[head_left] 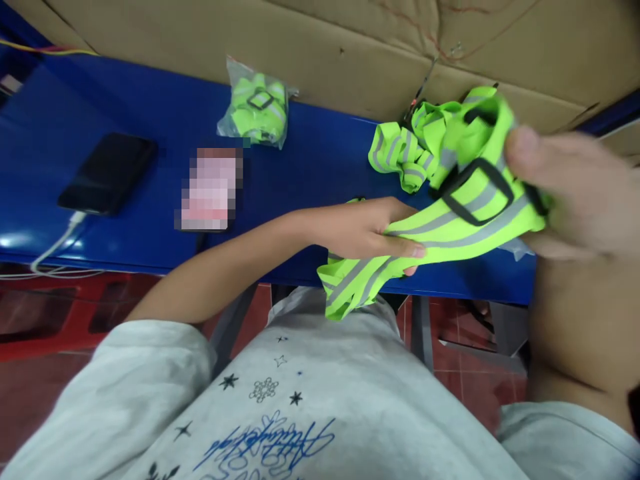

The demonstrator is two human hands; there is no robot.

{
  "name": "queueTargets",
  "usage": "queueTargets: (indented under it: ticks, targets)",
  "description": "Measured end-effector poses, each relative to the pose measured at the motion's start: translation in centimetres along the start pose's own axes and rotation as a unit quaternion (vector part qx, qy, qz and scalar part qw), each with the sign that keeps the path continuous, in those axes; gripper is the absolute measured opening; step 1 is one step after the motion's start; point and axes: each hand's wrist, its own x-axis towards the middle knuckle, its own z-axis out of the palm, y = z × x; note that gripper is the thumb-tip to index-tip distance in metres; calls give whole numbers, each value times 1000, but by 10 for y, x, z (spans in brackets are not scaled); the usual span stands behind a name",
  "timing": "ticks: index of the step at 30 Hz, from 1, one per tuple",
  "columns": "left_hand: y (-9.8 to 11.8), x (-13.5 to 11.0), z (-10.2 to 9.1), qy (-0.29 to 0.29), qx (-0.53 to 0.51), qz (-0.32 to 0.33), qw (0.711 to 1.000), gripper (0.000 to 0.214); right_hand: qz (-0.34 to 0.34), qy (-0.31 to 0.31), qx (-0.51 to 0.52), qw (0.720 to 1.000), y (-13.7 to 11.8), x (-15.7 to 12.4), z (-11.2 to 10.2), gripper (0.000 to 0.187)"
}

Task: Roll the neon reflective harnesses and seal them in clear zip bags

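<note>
A neon-yellow reflective strap (pixel 450 233) with grey stripes stretches between my two hands above the front of the blue table. My left hand (pixel 370 230) is closed around its folded layers, and loose looped ends hang below the fingers. At the other end, my right hand (pixel 565 193) grips the strap, blurred by motion, with part of its fingers behind the fabric. A black rectangular buckle (pixel 479 191) sits on the strap close to my right hand. Just behind lies a heap of similar striped straps (pixel 405 153), partly covered by the strap I hold.
A clear bag (pixel 257 110) with a rolled strap inside lies at the back of the blue table (pixel 300 167). To the left are a black power bank (pixel 109 173) with a white cable and a blurred-out phone (pixel 210 190). A cardboard wall (pixel 320 53) borders the back.
</note>
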Motion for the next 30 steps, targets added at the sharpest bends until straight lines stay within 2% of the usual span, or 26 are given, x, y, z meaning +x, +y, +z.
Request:
queueTargets:
  ticks: [2, 3, 7, 11, 13, 16, 18, 20, 22, 25, 27, 30]
  targets:
    - [-6, -1, -4, -9, 21, 3, 1000, 31, 79, -48, 67, 993, 10, 4, 17, 52]
    - [-9, -1, -5, -13, 28, 5, 1000, 31, 84, -53, 77, 992, 16, 7, 24, 54]
    - [-19, -2, -11, 1, 21, 0, 1000, 29, -41, -12, -13, 999, 37, 19, 41, 51]
    - [-26, -1, -18, 70, -12, -8, 997, 29, -102, -53, -79, 990, 36, 15, 44, 59]
    - [-28, 0, -19, 77, -26, -11, 997, 29, -121, -46, -107, 986, 32, 11, 48, 61]
    - [-30, 1, -14, 40, -126, -38, 990, 34, -121, 16, -136, 983, 25, 5, 54, 51]
    - [-31, 2, -9, -24, -220, -58, 973, 42, -141, 58, -147, 977, 18, 1, 54, 43]
    - [-31, 2, -5, -85, -262, -64, 959, 47, -162, 90, -157, 970, 8, -4, 49, 39]
    - [-28, 3, -4, -104, -225, -57, 967, 43, -148, 106, -160, 970, -3, -10, 38, 34]
    - [-21, 2, -7, -75, -94, -32, 992, 26, -87, 95, -101, 987, -13, -17, 23, 29]
    - [-17, 0, -9, -68, -37, -18, 997, 19, -39, 56, -2, 998, -13, -18, 18, 26]
    - [-16, -2, -8, -53, -22, -1, 998, 12, 28, -34, 125, 991, -3, -11, 21, 28]
